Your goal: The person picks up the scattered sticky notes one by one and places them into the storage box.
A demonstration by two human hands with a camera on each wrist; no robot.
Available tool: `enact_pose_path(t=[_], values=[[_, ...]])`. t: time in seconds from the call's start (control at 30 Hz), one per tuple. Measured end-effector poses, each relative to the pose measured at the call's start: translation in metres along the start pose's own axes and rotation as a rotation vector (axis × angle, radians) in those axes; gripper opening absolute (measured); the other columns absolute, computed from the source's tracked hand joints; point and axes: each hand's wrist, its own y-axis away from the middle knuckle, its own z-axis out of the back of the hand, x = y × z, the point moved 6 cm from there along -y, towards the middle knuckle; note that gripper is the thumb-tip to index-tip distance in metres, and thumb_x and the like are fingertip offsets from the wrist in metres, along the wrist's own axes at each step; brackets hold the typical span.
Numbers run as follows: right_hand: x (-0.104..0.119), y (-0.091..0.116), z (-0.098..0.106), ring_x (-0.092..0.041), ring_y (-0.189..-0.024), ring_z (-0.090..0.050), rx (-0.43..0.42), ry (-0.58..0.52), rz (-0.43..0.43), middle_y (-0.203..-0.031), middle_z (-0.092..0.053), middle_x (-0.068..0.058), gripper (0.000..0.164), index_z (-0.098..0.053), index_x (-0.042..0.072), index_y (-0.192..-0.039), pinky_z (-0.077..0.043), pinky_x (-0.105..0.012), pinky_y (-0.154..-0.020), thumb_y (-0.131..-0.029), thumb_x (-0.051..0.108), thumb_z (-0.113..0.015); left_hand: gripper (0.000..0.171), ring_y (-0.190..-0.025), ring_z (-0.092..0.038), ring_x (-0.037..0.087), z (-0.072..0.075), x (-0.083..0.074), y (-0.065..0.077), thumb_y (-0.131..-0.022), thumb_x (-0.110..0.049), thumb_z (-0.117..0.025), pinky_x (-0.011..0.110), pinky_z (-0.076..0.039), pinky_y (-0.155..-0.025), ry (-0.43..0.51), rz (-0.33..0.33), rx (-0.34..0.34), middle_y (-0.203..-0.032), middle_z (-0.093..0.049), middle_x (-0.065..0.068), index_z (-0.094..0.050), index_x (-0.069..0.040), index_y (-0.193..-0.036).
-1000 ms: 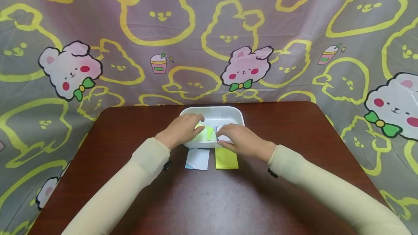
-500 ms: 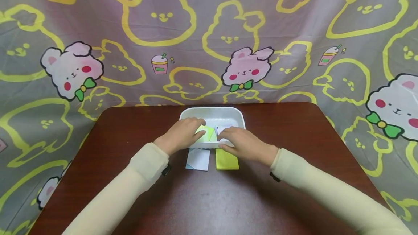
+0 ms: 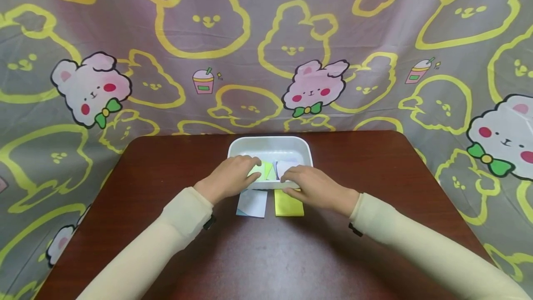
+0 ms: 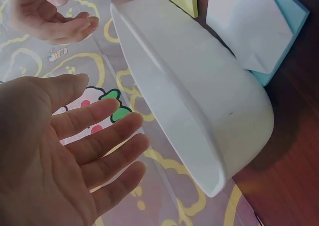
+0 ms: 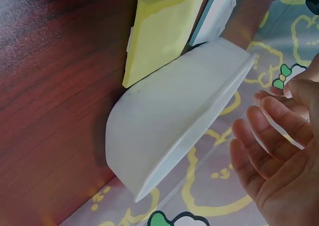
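Observation:
A white plastic tub (image 3: 270, 140) stands toward the far side of the table. Inside it show yellow-green paper (image 3: 262, 169) at the left and white paper (image 3: 285, 166) at the right. Over the tub's near left part hovers my left hand (image 3: 228, 176), its fingers spread and holding nothing in the left wrist view. My right hand (image 3: 319, 189) is above the near right rim, palm bare and fingers loosely bent (image 5: 284, 158). Before the tub lie a yellow pad of paper (image 5: 162, 34) on the right and a white sheet on a blue pad (image 4: 249, 29) on the left.
The dark brown table (image 3: 266, 253) stretches around the tub. A patterned curtain (image 3: 258, 36) with cartoon bears hangs directly behind the table's far edge.
Both hands have drawn back slightly toward me, and the right one has shifted a little to the right. The tub, its papers and the two pads have stayed in place.

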Motion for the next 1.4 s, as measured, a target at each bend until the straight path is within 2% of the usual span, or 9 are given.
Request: enact_pose_path(t=[0.4, 0.7, 0.93, 1.2, 1.4], values=[[0.006, 0.005, -0.005, -0.015, -0.099, -0.068, -0.016, 0.02, 0.047, -0.107, -0.073, -0.003, 0.024, -0.072, 0.008, -0.112, -0.057, -0.036, -0.089, -0.095, 0.024, -0.071, 0.033, -0.104, -0.07, 0.027, -0.007, -0.004, 0.006, -0.099, -0.024, -0.065, 0.043, -0.056, -0.09, 0.03, 0.002, 0.008, -0.116, -0.073, 0.01, -0.066, -0.005, -0.126], [0.006, 0.008, -0.01, -0.016, -0.099, -0.067, -0.007, -0.005, 0.032, -0.108, -0.074, -0.004, 0.026, -0.073, 0.007, -0.113, -0.057, -0.038, -0.089, -0.095, 0.025, -0.072, 0.034, -0.106, -0.069, 0.026, -0.011, -0.007, 0.014, -0.099, -0.025, -0.065, 0.043, -0.055, -0.091, 0.058, 0.015, 0.009, -0.119, -0.073, 0.01, -0.065, -0.005, -0.128], [0.006, 0.012, -0.013, -0.015, -0.099, -0.067, 0.008, -0.002, 0.0, -0.11, -0.074, -0.002, 0.028, -0.072, 0.009, -0.115, -0.057, -0.037, -0.089, -0.094, 0.027, -0.072, 0.031, -0.101, -0.069, 0.027, -0.015, -0.009, 0.02, -0.099, -0.021, -0.065, 0.044, -0.055, -0.089, 0.074, -0.026, -0.024, -0.114, -0.074, 0.013, -0.066, -0.004, -0.123], [0.004, 0.017, -0.02, -0.015, -0.096, -0.067, 0.019, 0.001, 0.01, -0.107, -0.074, -0.002, 0.026, -0.072, 0.009, -0.113, -0.057, -0.037, -0.087, -0.095, 0.027, -0.071, 0.029, -0.093, -0.069, 0.022, -0.019, -0.01, 0.024, -0.098, -0.021, -0.067, 0.041, -0.056, -0.084, 0.059, -0.032, -0.029, -0.106, -0.074, 0.008, -0.068, -0.005, -0.121], [0.003, 0.019, -0.025, -0.014, -0.097, -0.066, 0.005, 0.007, 0.033, -0.107, -0.073, -0.002, 0.023, -0.072, 0.009, -0.111, -0.056, -0.036, -0.088, -0.096, 0.027, -0.069, 0.026, -0.091, -0.069, 0.023, -0.023, -0.018, 0.028, -0.096, -0.02, -0.068, 0.04, -0.056, -0.082, 0.039, -0.097, -0.049, -0.102, -0.075, 0.009, -0.068, -0.004, -0.117]])
